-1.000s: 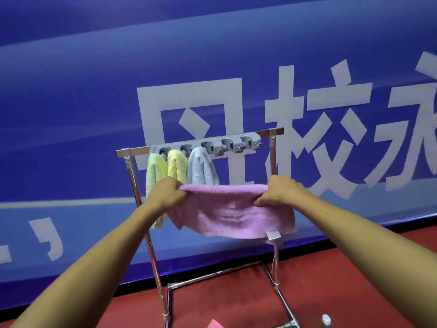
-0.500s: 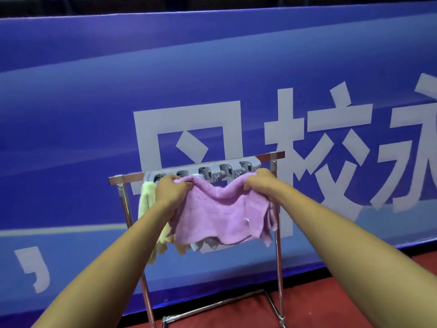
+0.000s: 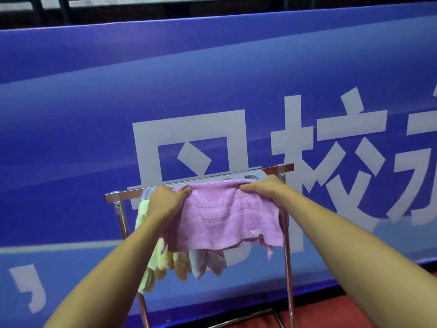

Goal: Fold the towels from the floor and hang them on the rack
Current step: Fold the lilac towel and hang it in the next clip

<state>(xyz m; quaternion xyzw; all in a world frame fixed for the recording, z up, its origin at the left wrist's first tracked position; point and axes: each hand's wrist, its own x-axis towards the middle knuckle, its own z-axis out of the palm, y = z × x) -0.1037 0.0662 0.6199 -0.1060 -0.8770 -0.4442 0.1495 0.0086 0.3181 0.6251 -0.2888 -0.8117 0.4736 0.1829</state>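
Both hands grip the top edge of a pink towel (image 3: 227, 216) at the rack (image 3: 281, 167), which stands at about 6 o'clock in the view, low and centre. The left hand (image 3: 166, 201) closes its fingers over the towel's upper left corner, thumb toward the middle; the right hand (image 3: 262, 189) pinches the upper right corner, fingers curled tight over the cloth. Neither hand is open; each has cloth bunched in its grasp.

The towel's top edge lies along the rack's top bar, just in front of a grey hook strip (image 3: 250, 177) fixed to that bar. The strip shows only at 1 o'clock from the towel, above its right end. Whether the towel is caught on a hook or only pressed against the bar cannot be told. The cloth hangs down flat between the two uprights, its lower hem uneven, with a small white tag (image 3: 255, 232) near the lower right.

Behind the pink towel and at 7 o'clock from it hang three more: a green towel (image 3: 142, 214) farthest left, partly behind the left forearm, a yellow towel (image 3: 179, 266) next, and a grey towel (image 3: 205, 263) whose ends show below the pink hem.

A blue banner (image 3: 94, 114) with large white characters fills the background. A strip of red floor (image 3: 319, 316) shows at 5 o'clock, under the rack's base.
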